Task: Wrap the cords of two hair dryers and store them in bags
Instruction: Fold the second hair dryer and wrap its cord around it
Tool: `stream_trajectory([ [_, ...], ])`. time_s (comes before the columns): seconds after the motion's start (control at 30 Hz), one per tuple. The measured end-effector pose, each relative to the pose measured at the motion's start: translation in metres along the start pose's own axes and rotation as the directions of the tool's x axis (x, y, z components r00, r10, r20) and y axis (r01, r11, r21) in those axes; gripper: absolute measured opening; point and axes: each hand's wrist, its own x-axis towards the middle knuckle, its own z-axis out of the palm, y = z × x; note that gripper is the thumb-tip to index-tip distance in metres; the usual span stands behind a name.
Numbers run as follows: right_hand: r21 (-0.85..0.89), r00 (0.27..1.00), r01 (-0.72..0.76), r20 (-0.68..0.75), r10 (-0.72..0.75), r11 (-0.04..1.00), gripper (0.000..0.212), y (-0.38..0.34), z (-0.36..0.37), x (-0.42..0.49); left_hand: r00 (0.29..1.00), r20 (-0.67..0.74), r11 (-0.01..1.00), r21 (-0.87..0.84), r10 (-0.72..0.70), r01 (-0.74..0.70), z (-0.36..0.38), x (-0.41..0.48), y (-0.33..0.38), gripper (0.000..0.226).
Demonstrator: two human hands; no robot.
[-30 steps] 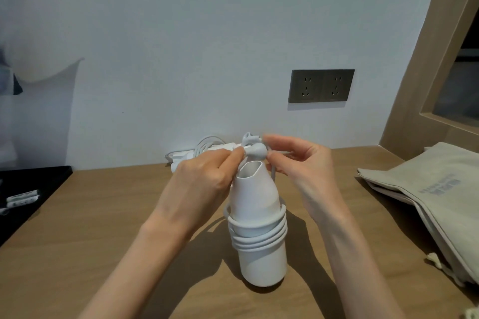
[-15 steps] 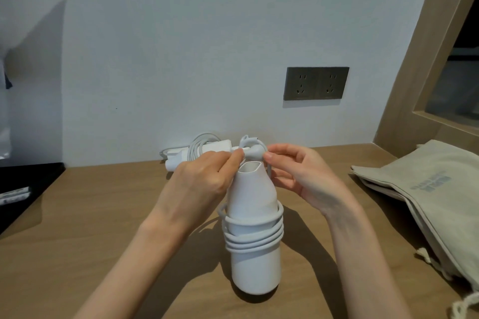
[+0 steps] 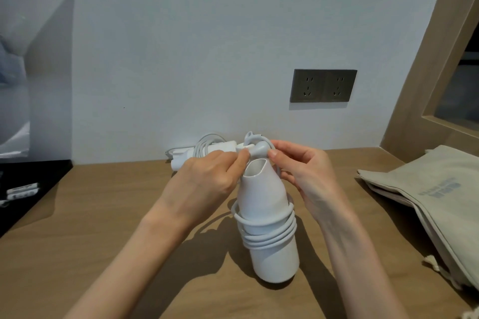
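A white hair dryer (image 3: 269,217) stands upright on the wooden desk (image 3: 103,215), nozzle opening up. Its white cord (image 3: 267,237) is coiled several times around the body. My left hand (image 3: 207,181) and my right hand (image 3: 303,171) meet just above the nozzle, both pinching the cord's end and plug (image 3: 255,146). A second white hair dryer (image 3: 199,151) with a bundled cord lies behind my left hand against the wall, partly hidden. Beige cloth bags (image 3: 435,197) lie stacked at the right.
A dark double wall socket (image 3: 322,85) sits above the desk. A black surface (image 3: 28,186) with small white tubes (image 3: 22,190) is at the left. A wooden frame (image 3: 425,85) rises at the right edge.
Both hands stay at the cord end above the nozzle; my right fingers have curled in closer on the plug. The dryer and its coils look unchanged.
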Motion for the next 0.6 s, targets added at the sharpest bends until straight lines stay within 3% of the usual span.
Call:
stream_trajectory([
  [0.23, 0.219, 0.994, -0.105, 0.002, 0.107, 0.970, 0.005, -0.008, -0.003, 0.000, 0.998, 0.007, 0.998, 0.026, 0.060, -0.060, -0.008, 0.010, 0.005, 0.037],
  [0.6, 0.061, 0.996, 0.032, -0.081, -0.027, 0.998, 0.010, -0.008, -0.008, -0.003, 0.994, 0.064, 0.996, -0.014, 0.084, -0.083, -0.013, 0.025, 0.005, 0.033],
])
